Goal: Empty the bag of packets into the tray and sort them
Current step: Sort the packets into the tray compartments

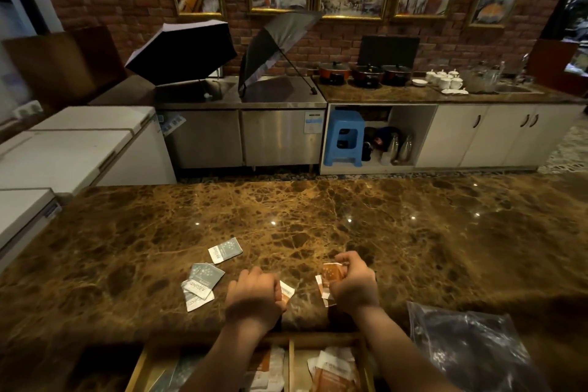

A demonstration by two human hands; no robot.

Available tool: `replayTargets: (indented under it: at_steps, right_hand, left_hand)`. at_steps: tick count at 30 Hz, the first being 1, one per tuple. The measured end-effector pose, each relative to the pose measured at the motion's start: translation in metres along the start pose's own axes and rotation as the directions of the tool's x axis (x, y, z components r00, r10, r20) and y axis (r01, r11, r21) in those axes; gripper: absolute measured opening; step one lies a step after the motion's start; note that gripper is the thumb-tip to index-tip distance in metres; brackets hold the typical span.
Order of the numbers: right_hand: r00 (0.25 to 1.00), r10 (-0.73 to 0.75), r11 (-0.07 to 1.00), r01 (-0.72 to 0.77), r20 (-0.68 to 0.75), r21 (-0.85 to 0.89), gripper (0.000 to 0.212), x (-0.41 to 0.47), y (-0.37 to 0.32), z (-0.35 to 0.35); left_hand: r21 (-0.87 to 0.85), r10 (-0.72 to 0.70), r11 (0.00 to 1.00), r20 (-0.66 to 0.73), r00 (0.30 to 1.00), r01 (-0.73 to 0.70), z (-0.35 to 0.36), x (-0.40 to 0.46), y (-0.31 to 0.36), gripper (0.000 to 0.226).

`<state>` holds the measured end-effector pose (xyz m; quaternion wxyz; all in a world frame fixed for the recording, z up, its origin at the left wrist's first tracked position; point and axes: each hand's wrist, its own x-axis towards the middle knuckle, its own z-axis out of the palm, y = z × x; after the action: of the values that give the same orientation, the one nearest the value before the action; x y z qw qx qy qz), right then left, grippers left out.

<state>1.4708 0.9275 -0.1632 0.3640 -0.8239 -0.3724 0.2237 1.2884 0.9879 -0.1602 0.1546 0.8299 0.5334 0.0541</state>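
On the counter (318, 216) we count one grey packet (225, 250) lying alone and, nearer its front edge, a pile of about three more grey packets (200, 285), all to the left of the hands. Our left hand (254, 296) is curled around an orange-and-white packet (286, 291). Our right hand (353, 283) grips a small bunch of orange packets (331, 277). Below both wrists, the wooden tray (291, 363) holds packets in its compartments. The clear bag (471, 347) lies at the front right.
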Motion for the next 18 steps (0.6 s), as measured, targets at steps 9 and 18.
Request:
replayTargets:
  at_steps: [9,18]
  right_hand:
    - [0.999,0.007,0.958,-0.021,-0.048,-0.287,0.056,-0.01,0.001,0.017]
    - [0.992,0.107,0.991,-0.1,0.064,-0.092,0.054,-0.013,-0.005,0.013]
  left_hand:
    - [-0.146,-0.066,0.988,-0.053,0.996,0.058,0.008,0.004,-0.002,0.011]
    - [-0.32,-0.08,0.947,-0.124,0.989,0.037,-0.004,-0.01,0.001,0.025]
